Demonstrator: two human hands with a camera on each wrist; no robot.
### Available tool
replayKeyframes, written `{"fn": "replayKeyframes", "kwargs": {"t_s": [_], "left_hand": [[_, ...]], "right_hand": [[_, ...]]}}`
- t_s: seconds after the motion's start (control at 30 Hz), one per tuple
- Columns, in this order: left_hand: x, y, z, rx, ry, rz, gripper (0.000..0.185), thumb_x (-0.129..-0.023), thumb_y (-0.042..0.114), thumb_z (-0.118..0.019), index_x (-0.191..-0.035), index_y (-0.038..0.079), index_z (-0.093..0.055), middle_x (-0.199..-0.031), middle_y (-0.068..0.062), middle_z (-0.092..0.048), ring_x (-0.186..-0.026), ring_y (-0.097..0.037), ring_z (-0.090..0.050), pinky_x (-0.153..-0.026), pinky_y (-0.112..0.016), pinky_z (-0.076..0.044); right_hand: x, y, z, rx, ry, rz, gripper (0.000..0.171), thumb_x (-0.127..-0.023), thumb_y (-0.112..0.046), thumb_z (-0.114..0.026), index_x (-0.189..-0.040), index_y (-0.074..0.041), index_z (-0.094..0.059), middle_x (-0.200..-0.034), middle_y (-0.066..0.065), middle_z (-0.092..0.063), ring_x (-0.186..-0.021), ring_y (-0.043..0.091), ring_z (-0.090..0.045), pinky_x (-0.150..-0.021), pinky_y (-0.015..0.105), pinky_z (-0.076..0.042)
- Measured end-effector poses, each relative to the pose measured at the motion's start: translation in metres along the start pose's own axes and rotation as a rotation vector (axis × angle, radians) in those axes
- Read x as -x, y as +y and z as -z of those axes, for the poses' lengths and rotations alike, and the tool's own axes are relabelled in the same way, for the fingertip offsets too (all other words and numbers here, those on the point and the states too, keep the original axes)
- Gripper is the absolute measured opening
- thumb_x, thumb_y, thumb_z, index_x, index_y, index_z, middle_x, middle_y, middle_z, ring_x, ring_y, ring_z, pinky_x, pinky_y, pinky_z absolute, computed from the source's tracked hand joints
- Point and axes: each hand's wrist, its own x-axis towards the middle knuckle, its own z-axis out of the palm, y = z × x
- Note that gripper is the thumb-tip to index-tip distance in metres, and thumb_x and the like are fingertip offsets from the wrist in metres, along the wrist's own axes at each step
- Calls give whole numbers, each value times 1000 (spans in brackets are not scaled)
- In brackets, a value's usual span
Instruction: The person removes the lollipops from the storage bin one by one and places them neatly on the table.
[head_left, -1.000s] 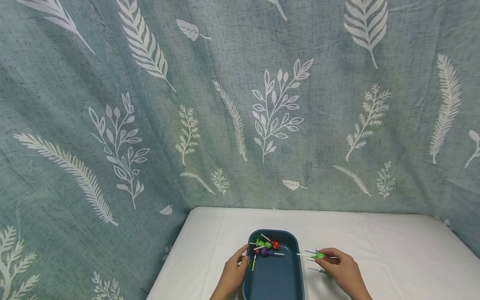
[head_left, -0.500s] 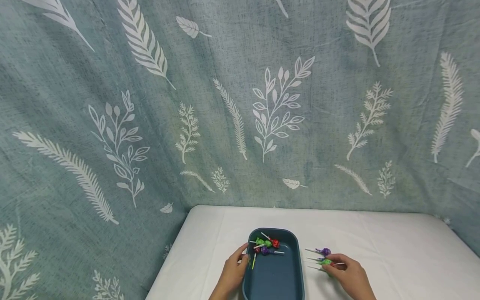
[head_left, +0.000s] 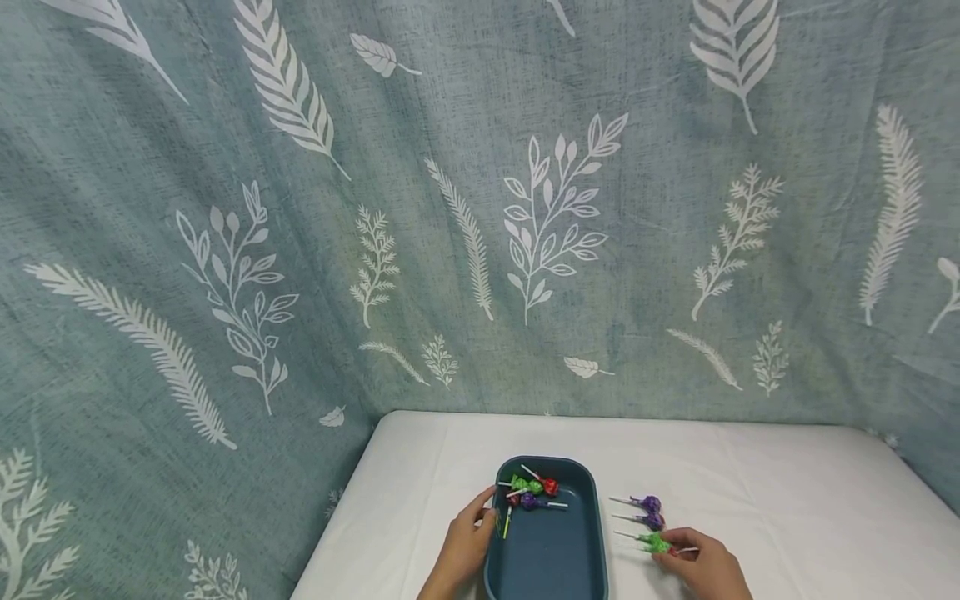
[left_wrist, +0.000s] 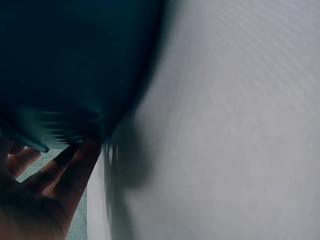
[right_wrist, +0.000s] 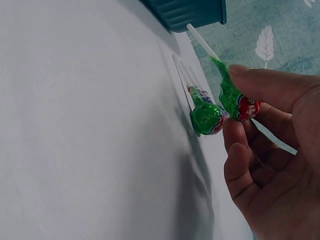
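My left hand (head_left: 468, 537) holds the left side of a dark blue tray (head_left: 547, 567), thumb by the rim and fingertips against the outer wall in the left wrist view. Several wrapped lollipops, green, red and purple, lie at the tray's far left. My right hand (right_wrist: 280, 135) pinches a green lollipop (right_wrist: 231, 95) between thumb and fingers, its white stick pointing toward the tray. Close below it, another green lollipop (right_wrist: 206, 119) lies on the white table. In the head view a bit of red and white shows beside the right fingers; what it belongs to is unclear.
Two purple lollipops (head_left: 651, 504) lie one before the other, sticks pointing left, to the right of the tray. White cloth covers the table (head_left: 810, 500). A leaf-patterned green curtain (head_left: 465, 250) hangs behind and at the left.
My right hand has moved down toward the near side with the green lollipop, away from the tray. The purple lollipops have come into full view. My left hand and the tray have stayed put.
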Motion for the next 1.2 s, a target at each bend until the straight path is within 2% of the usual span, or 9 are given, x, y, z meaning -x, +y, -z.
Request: {"fn": "replayKeyframes", "kwargs": {"t_s": [0.23, 0.53, 0.83, 1.2], "left_hand": [[0, 1, 1, 0, -1, 1, 43, -101, 17, -56, -143, 7, -57, -109, -15, -72, -95, -29, -70, -81, -48, -55], [0, 0, 1, -5, -3, 6, 43, -102, 17, -55, -144, 8, -57, -110, -14, -72, -97, -28, -69, -82, -49, -55], [0, -1, 0, -21, 9, 4, 43, -101, 17, -56, -143, 8, -58, -110, -13, -72, -95, -25, -68, -81, -45, -54], [-1, -1, 1, -1, -16, 13, 43, -102, 18, -53, -144, 6, -56, -107, -12, -72, -95, -27, -69, -81, -47, -56]], "right_hand": [[-1, 3, -3, 6, -10, -52, 42, -75, -22, -88, -105, 3, -71, -83, -1, -68, -78, 20, -65, -74, 45, -52], [-1, 8, -7, 13, -10, -57, 38, -75, -20, -88, -98, 3, -67, -83, 2, -64, -75, 19, -64, -72, 43, -51], [-3, 9, -10, 46, -17, -64, 37, -76, -18, -87, -98, 3, -66, -82, 1, -64, -74, 18, -62, -72, 41, -51], [-4, 11, -8, 62, -40, -67, 40, -76, -20, -87, -99, 5, -67, -81, 0, -64, -74, 18, -62, -73, 42, -51]]}}
